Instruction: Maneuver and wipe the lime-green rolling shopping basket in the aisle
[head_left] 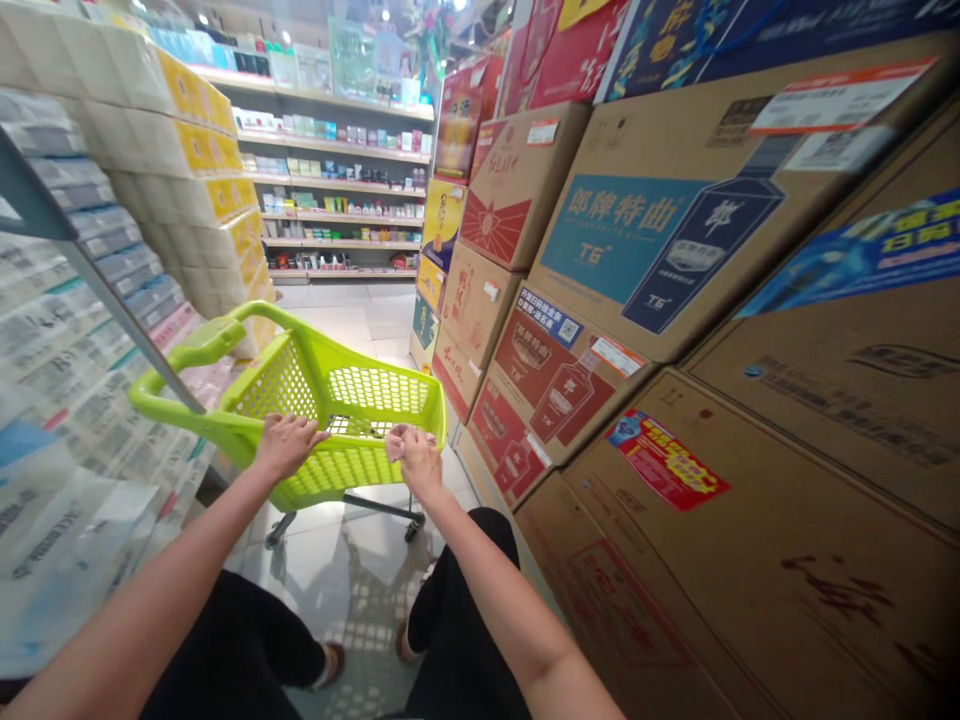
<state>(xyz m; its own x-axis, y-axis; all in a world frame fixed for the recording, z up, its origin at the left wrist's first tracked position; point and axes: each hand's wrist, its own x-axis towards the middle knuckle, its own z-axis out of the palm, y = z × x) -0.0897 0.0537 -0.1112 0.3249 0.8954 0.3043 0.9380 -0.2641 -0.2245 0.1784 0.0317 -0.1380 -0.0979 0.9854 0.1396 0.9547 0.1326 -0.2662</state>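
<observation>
A lime-green plastic shopping cart (pixel 352 465) stands sideways in front of me, with a perforated basket on dark legs and casters. My left hand (pixel 287 443) grips the near rim of the basket, toward the handle end. Farther right along the same rim, my right hand (pixel 417 460) is closed on a small pale-pink cloth (pixel 395 443), pressed against the edge. Part of the cloth is hidden under the fingers. The cart's handle (pixel 199 345) lies to the left, untouched by either hand.
Stacked cardboard cartons (pixel 600 240) rise close on my right. Packs of tissue paper (pixel 172 150) are piled on the left, behind a grey metal pole (pixel 124 315). Shelves of small goods (pixel 337 180) stand at the back, across the tiled floor (pixel 330 296).
</observation>
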